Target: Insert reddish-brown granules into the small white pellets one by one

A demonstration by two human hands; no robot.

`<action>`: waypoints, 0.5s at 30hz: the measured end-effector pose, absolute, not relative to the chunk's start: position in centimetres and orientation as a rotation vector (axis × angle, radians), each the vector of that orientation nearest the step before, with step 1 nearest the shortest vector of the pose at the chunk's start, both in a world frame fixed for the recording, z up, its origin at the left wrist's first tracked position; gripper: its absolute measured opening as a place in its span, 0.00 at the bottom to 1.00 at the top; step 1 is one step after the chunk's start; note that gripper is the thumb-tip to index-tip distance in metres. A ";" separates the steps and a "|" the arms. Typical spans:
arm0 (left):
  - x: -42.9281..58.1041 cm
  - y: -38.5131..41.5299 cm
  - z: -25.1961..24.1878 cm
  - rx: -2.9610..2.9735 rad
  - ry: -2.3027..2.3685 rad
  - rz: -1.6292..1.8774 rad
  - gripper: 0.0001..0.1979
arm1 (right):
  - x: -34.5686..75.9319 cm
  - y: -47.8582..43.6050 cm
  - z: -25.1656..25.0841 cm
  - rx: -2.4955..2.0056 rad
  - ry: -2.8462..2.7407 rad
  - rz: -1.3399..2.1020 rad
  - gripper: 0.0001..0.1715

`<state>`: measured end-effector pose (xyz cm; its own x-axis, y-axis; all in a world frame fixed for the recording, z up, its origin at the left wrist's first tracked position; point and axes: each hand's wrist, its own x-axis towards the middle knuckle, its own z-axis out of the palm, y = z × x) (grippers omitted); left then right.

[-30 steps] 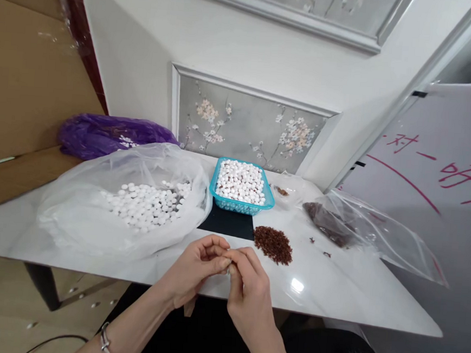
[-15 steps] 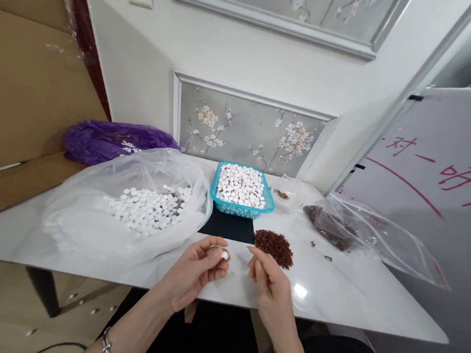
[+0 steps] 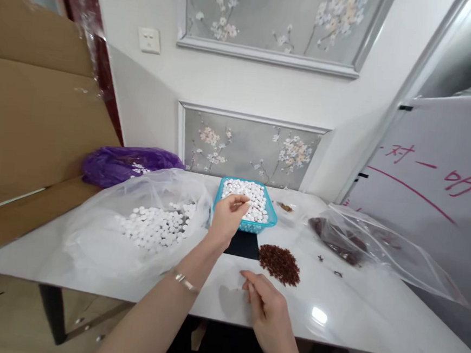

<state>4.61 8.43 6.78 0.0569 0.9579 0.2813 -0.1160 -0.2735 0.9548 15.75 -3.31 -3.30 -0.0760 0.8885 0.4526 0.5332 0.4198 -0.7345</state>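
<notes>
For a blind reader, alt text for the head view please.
Left hand, fingertips pinched, is over a teal basket of white round pieces; right hand is near a reddish-brown pile on the white table.

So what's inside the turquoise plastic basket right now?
The turquoise plastic basket is full of small round white beads. The left hand, fingers pinched, hovers over its near-left corner and hides the beads there. The basket floor is covered too.

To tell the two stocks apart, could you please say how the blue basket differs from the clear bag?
The blue basket is small, rigid and heaped full; the clear bag is larger, limp and thinly filled. The left hand is at the basket, not the bag. Both hold white round pieces.
</notes>
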 end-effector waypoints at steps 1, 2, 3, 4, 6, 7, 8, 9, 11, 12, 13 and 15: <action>4.9 9.6 7.2 1.415 0.966 1.425 0.08 | 15.8 -3.3 -3.5 -1.226 -1.765 0.460 0.17; 4.9 10.6 7.6 1.470 1.000 1.428 0.09 | 15.9 -3.3 -3.8 -1.213 -1.781 0.447 0.17; 4.6 11.3 7.8 1.530 1.035 1.417 0.11 | 15.9 -3.2 -3.9 -1.200 -1.792 0.437 0.16; 4.0 11.7 8.0 1.591 1.069 1.393 0.12 | 16.0 -3.3 -4.1 -1.190 -1.799 0.430 0.16; 2.0 11.7 8.2 1.712 1.143 1.319 0.14 | 16.0 -3.3 -4.2 -1.177 -1.809 0.428 0.16; 0.6 11.4 8.4 1.769 1.185 1.271 0.14 | 16.0 -3.4 -4.2 -1.174 -1.817 0.431 0.16; -0.9 11.1 8.5 1.821 1.232 1.218 0.13 | 16.0 -3.5 -4.1 -1.176 -1.828 0.437 0.17; -2.6 10.7 8.6 1.868 1.281 1.158 0.12 | 16.0 -3.5 -4.1 -1.181 -1.836 0.443 0.17; -6.0 10.0 8.7 1.934 1.391 1.036 0.09 | 15.9 -3.6 -3.9 -1.194 -1.843 0.448 0.18; -7.6 9.8 8.6 1.952 1.448 0.973 0.07 | 15.9 -3.6 -3.8 -1.202 -1.844 0.448 0.18; -8.9 9.6 8.5 1.965 1.498 0.917 0.06 | 15.8 -3.6 -3.7 -1.210 -1.841 0.447 0.18; -11.0 9.4 8.0 1.981 1.578 0.843 0.06 | 15.6 -3.6 -3.4 -1.225 -1.838 0.453 0.18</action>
<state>-10.98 9.43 7.95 0.1508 0.9732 0.1738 0.6858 -0.2297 0.6906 15.61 -3.63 -3.42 -0.1505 0.8784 0.4536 0.5666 0.4527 -0.6885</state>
